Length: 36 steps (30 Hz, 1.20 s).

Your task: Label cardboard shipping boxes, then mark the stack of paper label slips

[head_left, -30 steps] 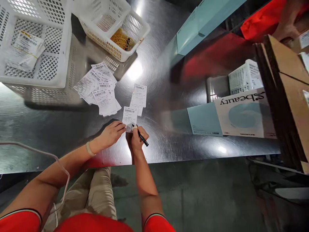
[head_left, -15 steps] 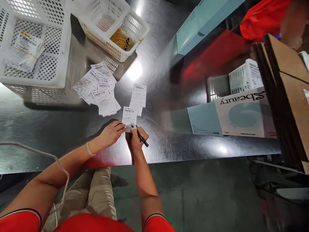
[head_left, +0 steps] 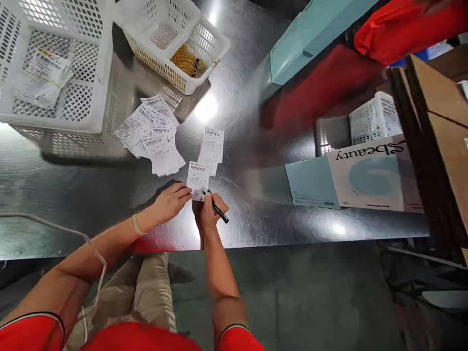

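Note:
A printed paper slip (head_left: pixel 198 175) with a barcode lies on the metal table under both hands. My left hand (head_left: pixel 171 202) rests flat at its lower left edge, fingers stretched out and touching the paper. In my right hand (head_left: pixel 212 209) is a black marker pen (head_left: pixel 221 214), its tip at the slip's lower part. Two or so similar slips (head_left: pixel 213 145) lie just beyond, partly under this one. To the left is a fanned pile of slips (head_left: pixel 161 153), overlapping one another.
White plastic baskets (head_left: pixel 84 124) stand at the back left; one holds bagged items, another yellow rubber bands (head_left: pixel 188 61). On the right are a pale blue and pink box (head_left: pixel 369 175) and cardboard (head_left: pixel 438 107). A person's red sleeve (head_left: pixel 402 29) shows beyond. A cable (head_left: pixel 87 239) crosses my left arm.
The view has shifted slightly. My pen tip has moved a little to the right over the slip, and my left hand stays in place. The other person's red sleeve at the back right has moved.

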{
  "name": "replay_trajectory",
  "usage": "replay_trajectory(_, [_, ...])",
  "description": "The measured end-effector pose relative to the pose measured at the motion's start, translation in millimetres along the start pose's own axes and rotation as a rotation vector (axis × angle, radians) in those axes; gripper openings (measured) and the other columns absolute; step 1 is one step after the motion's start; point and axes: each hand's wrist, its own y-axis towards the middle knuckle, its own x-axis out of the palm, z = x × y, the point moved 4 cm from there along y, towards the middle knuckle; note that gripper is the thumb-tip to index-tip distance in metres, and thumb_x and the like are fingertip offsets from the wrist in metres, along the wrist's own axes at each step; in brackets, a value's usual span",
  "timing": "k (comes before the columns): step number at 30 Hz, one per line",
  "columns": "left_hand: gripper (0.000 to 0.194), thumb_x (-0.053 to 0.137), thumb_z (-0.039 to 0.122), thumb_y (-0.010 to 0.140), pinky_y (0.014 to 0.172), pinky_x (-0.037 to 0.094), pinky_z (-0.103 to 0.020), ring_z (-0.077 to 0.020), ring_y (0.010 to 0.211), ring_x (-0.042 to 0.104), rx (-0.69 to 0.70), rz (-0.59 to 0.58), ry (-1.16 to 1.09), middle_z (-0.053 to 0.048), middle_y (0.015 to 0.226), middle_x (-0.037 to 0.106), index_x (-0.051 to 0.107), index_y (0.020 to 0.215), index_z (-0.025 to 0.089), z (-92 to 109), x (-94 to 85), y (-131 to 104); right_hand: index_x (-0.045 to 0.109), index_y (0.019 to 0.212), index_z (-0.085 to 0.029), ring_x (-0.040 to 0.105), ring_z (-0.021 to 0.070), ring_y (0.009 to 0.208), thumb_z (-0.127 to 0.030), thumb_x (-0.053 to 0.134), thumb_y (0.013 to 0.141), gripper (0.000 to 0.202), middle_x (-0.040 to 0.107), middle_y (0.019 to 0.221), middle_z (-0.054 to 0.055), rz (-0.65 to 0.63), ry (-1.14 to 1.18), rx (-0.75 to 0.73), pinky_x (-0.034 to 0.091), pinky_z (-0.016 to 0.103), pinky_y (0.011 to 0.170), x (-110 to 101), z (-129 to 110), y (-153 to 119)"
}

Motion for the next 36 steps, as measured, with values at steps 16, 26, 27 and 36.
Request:
replay_trajectory(16, [0.033, 0.055, 0.014, 0.114, 0.105, 0.068, -0.051, -0.0297, 0.118, 0.074, -0.504, 0.433, 0.151, -0.014, 0.124, 0.084, 0.084, 0.130, 0.018, -68, -61.8, -23, 0.075, 0.114, -0.022, 0.073, 0.0279, 0.104, -0.056, 0.048, 0.119, 0.045, 0.080, 0.111, 0.014, -0.302, -0.163, -0.297, 0.063, 0.044, 0.093, 36, 15, 36])
replay_trajectory(26, [0.030, 0.062, 0.011, 0.112, 0.118, 0.067, -0.054, -0.0323, 0.141, 0.073, -0.192, 0.173, -0.043, -0.014, 0.138, 0.084, 0.088, 0.125, 0.019, -54, -18.4, -15, 0.074, 0.082, -0.020, 0.054, 0.0165, 0.062, -0.057, 0.067, 0.104, 0.044, 0.062, 0.066, -0.001, -0.154, 0.057, 0.079, 0.047, 0.031, 0.062, 35, -16, 27])
replay_trajectory(27, [0.029, 0.063, 0.011, 0.112, 0.118, 0.067, -0.053, -0.0325, 0.142, 0.073, -0.175, 0.173, -0.046, -0.014, 0.137, 0.084, 0.088, 0.124, 0.019, -52, -16.8, -15, 0.070, 0.076, -0.021, 0.050, 0.0152, 0.059, -0.056, 0.066, 0.104, 0.045, 0.058, 0.062, -0.003, -0.163, 0.093, 0.119, 0.044, 0.030, 0.060, 38, -20, 20])
replay_trajectory(36, [0.029, 0.062, 0.010, 0.111, 0.121, 0.063, -0.053, -0.0332, 0.142, 0.072, -0.099, 0.161, -0.051, -0.017, 0.133, 0.083, 0.088, 0.123, 0.017, -37, -14.2, -12, 0.034, 0.063, -0.028, 0.033, 0.0123, 0.057, -0.046, 0.054, 0.109, 0.053, 0.035, 0.057, -0.006, -0.200, 0.058, 0.014, 0.032, 0.030, 0.058, 63, -25, 17])
